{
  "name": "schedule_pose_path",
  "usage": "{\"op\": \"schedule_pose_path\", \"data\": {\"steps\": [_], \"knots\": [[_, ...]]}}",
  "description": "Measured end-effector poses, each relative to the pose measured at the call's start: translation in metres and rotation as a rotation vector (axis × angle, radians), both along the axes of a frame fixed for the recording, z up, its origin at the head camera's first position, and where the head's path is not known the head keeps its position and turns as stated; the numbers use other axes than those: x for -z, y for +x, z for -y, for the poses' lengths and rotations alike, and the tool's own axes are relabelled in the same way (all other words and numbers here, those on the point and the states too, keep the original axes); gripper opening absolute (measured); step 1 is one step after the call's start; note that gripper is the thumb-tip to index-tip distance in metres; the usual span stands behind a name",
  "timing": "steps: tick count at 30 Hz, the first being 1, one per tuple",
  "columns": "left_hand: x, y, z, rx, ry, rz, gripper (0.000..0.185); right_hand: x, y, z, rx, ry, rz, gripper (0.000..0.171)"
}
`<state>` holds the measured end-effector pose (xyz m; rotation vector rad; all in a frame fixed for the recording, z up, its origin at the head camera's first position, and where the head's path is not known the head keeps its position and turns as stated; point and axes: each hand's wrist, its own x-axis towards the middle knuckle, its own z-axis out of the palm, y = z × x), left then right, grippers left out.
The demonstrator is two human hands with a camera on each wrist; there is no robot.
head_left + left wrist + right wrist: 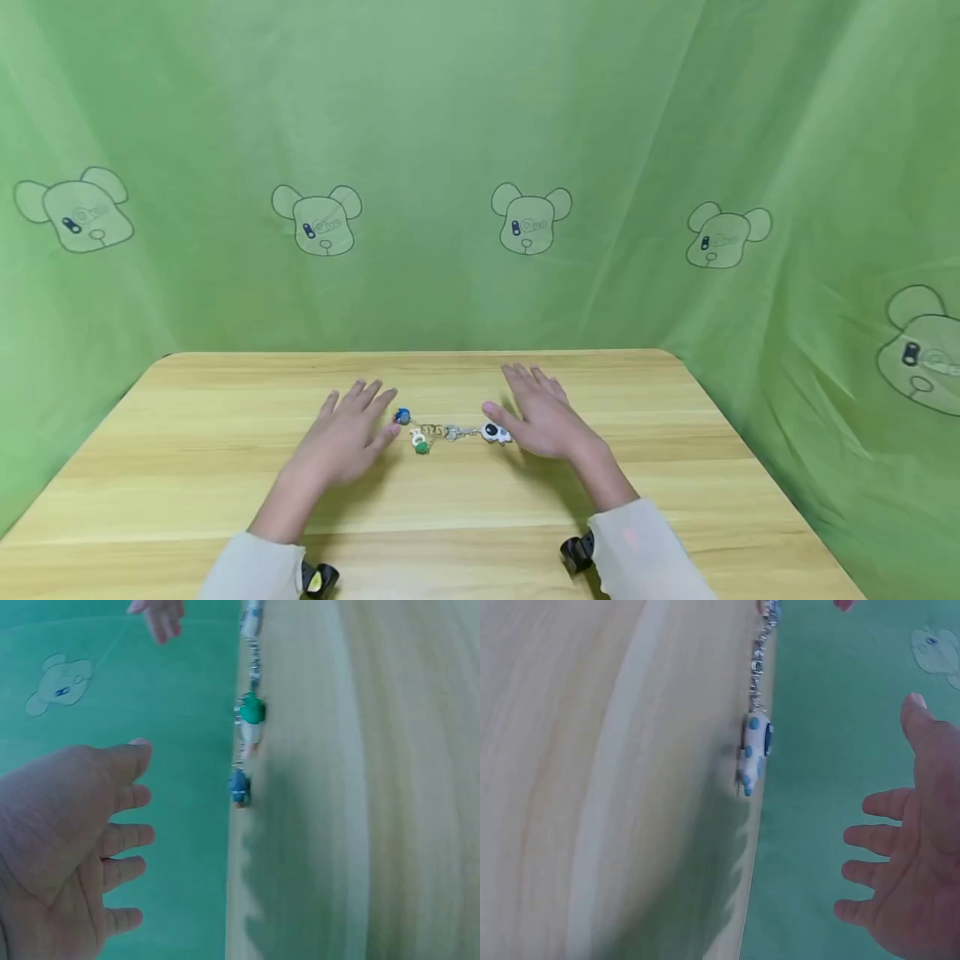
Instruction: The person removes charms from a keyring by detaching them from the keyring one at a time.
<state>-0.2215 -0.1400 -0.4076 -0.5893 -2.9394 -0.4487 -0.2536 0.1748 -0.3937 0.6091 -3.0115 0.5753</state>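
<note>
1 keychain (452, 432), cropped in wrist views

This appears to be a small, curtained-off recording booth: light-green, creased fabric sheeting (435, 100) printed with dark-outlined, round-eared bear heads (324, 237) hangs behind and along both sides of a pale-yellow, wood-grain bench (450, 517) with rounded far corners. Small, black, wrist-worn cameras (577, 553) also suggest recording. The wider building cannot be told.

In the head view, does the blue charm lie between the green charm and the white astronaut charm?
No, the blue charm is leftmost, with the green charm to its right and the white astronaut charm farther right.
</note>
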Motion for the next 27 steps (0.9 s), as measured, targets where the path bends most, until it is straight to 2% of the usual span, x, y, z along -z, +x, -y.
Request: {"op": "schedule_pose_path", "data": {"steps": [5,12,17,24,27], "knots": [[0.008,-0.007,-0.005,0.031,-0.024,0.032,0.059,-0.001,-0.004,0.008,-0.052,0.068,0.018,0.09],[0.018,-0.015,-0.013,0.043,-0.032,0.054,0.058,0.0,-0.009,0.024,-0.127,0.164,0.005,0.089],[0.018,-0.02,-0.022,0.064,-0.039,0.055,0.056,0.003,-0.012,0.036,-0.188,0.248,-0.009,0.089],[0.017,-0.027,-0.037,0.099,-0.036,0.064,0.056,0.01,-0.015,0.047,-0.279,0.308,-0.027,0.085],[0.018,-0.031,-0.041,0.112,-0.036,0.064,0.053,0.015,-0.016,0.05,-0.305,0.378,-0.057,0.084]]}}
